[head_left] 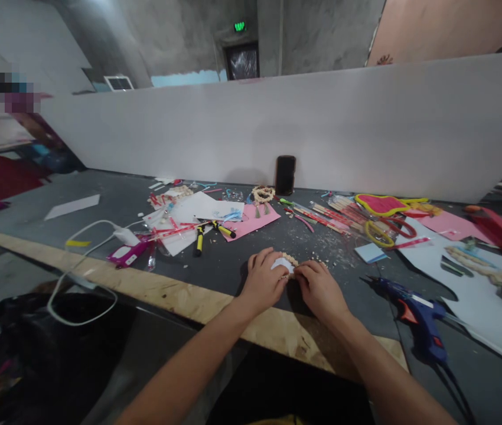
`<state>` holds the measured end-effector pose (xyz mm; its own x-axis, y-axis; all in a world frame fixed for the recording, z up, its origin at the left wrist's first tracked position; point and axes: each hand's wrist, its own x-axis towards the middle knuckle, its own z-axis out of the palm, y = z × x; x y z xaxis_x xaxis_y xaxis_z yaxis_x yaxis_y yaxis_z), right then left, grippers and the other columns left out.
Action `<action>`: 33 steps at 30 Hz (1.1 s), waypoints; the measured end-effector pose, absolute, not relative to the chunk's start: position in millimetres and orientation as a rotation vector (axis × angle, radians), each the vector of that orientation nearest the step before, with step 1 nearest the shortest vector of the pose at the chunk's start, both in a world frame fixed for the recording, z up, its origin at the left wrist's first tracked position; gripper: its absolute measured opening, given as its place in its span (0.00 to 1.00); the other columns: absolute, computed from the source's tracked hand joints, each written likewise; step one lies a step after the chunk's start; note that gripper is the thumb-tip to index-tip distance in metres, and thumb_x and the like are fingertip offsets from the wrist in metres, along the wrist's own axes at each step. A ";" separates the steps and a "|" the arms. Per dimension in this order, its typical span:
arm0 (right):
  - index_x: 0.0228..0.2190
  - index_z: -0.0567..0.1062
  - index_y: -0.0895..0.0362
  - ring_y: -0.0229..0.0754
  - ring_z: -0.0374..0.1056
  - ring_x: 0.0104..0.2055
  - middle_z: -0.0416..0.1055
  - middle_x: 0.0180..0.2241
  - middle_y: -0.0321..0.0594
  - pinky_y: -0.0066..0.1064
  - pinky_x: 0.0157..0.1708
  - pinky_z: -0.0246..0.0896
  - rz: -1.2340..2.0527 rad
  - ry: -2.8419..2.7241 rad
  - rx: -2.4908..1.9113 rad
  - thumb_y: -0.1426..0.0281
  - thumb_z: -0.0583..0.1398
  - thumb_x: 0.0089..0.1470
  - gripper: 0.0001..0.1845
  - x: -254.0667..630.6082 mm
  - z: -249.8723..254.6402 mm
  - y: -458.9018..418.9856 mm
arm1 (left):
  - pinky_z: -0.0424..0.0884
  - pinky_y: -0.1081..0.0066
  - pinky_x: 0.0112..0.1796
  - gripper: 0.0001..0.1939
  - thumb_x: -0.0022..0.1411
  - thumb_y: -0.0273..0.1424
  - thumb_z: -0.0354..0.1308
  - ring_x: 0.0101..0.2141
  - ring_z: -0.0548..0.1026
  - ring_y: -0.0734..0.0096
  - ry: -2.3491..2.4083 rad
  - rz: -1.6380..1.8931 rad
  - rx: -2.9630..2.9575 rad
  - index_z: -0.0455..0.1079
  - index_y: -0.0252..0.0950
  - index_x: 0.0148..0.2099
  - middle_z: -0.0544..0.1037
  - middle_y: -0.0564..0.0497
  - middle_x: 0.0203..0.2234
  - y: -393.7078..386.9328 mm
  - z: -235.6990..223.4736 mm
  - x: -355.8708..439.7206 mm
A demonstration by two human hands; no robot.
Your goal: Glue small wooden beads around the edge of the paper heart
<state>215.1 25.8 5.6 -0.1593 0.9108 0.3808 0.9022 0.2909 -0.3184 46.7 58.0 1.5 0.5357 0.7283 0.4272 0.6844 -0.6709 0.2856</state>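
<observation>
A blue glue gun [423, 321] lay at the worker's right, its nozzle [370, 278] pointing left near the right wrist; a careless elbow could snag its cord [457, 392] or, if it was hot, brush the tip. Past the worktop's wooden edge [171, 289], the left hand [261, 274] gripped a small white piece [281, 264] with a pale, knobbly rim [290, 258]; the right hand [320, 289] touched its right side, its pinch too obscured to tell. Hard pressing risked bending the piece or loosening that rim. Beyond were scattered crumbs [322, 248], apt to cling to wet glue, pliers [199, 241] and a phone [285, 175].
</observation>
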 end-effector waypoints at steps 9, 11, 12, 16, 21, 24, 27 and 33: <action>0.33 0.76 0.56 0.44 0.65 0.41 0.72 0.37 0.44 0.36 0.45 0.61 0.061 -2.025 -1.580 0.76 0.54 0.53 0.11 219.7 -0.7 27.4 | 0.54 0.54 0.51 0.06 0.61 0.30 0.53 0.56 0.57 0.57 1.236 0.812 2.687 0.71 0.40 0.39 0.67 0.50 0.53 58.0 1.4 46.3; 0.33 0.76 0.55 0.44 0.65 0.41 0.72 0.37 0.43 0.36 0.45 0.61 0.072 -2.026 -1.570 0.76 0.55 0.52 0.10 220.1 -0.7 27.2 | 0.54 0.54 0.51 0.06 0.61 0.30 0.53 0.56 0.57 0.57 1.235 0.812 2.685 0.71 0.40 0.39 0.67 0.50 0.53 57.8 1.8 46.2; 0.33 0.76 0.55 0.44 0.65 0.42 0.72 0.37 0.43 0.36 0.45 0.61 0.077 -2.027 -1.566 0.76 0.55 0.52 0.10 220.2 -0.5 27.1 | 0.54 0.54 0.51 0.06 0.61 0.30 0.53 0.56 0.57 0.57 1.235 0.811 2.684 0.71 0.40 0.39 0.67 0.50 0.53 57.7 1.9 46.2; 0.32 0.76 0.56 0.44 0.65 0.41 0.72 0.37 0.44 0.37 0.46 0.61 0.096 -2.017 -1.553 0.76 0.55 0.53 0.10 220.6 -0.3 27.3 | 0.54 0.54 0.51 0.06 0.61 0.30 0.53 0.56 0.57 0.56 1.230 0.809 2.678 0.71 0.41 0.39 0.67 0.50 0.53 58.2 1.6 46.3; 0.32 0.75 0.56 0.44 0.66 0.41 0.72 0.36 0.44 0.38 0.46 0.61 0.124 -1.970 -1.537 0.76 0.55 0.52 0.09 222.1 -1.8 27.4 | 0.54 0.54 0.51 0.07 0.60 0.30 0.54 0.55 0.58 0.56 1.219 0.811 2.667 0.71 0.41 0.40 0.68 0.49 0.53 59.2 1.5 46.3; 0.32 0.75 0.56 0.45 0.66 0.41 0.72 0.36 0.43 0.39 0.45 0.62 0.147 -1.934 -1.512 0.75 0.56 0.50 0.08 223.1 -1.0 26.6 | 0.54 0.54 0.52 0.08 0.59 0.29 0.54 0.56 0.58 0.56 1.203 0.829 2.655 0.71 0.41 0.41 0.68 0.49 0.53 58.3 2.5 45.9; 0.34 0.73 0.55 0.43 0.67 0.40 0.72 0.36 0.43 0.37 0.42 0.65 0.161 -1.872 -1.484 0.74 0.54 0.53 0.08 225.8 5.5 25.3 | 0.54 0.54 0.52 0.10 0.58 0.28 0.54 0.56 0.58 0.56 1.180 0.874 2.634 0.71 0.41 0.43 0.68 0.49 0.53 57.0 4.0 45.6; 0.44 0.67 0.56 0.41 0.68 0.37 0.69 0.39 0.45 0.33 0.35 0.66 0.113 -1.681 -1.468 0.67 0.51 0.58 0.13 239.7 42.5 8.8 | 0.58 0.58 0.52 0.15 0.59 0.21 0.48 0.54 0.62 0.61 1.173 1.088 2.524 0.70 0.39 0.44 0.71 0.47 0.49 60.3 11.8 42.4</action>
<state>239.7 8.8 42.5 0.0811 0.8385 0.5389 0.7589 0.2985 -0.5787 42.4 60.3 11.8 0.4301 0.7147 0.5515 0.6038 -0.6819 0.4128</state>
